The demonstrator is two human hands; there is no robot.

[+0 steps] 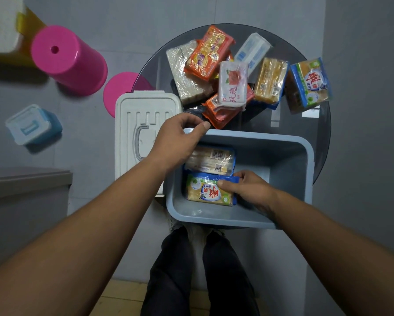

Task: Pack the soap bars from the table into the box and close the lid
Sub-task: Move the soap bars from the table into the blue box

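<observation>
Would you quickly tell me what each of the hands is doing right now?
Left hand: grips the rim of the box.
Right hand: holds a soap bar inside the box.

Looks like a room in a home. Grey tiled floor (123, 23) all round; small round glass table (305, 128) at far right, heaped with soap packs (209, 53) in shop wrappers. Two pink plastic stools (68, 60) at far left, a little blue lidded tub (33, 124) on the floor at left, a grey cabinet (25, 201) at near left. Dim indoor light.
</observation>
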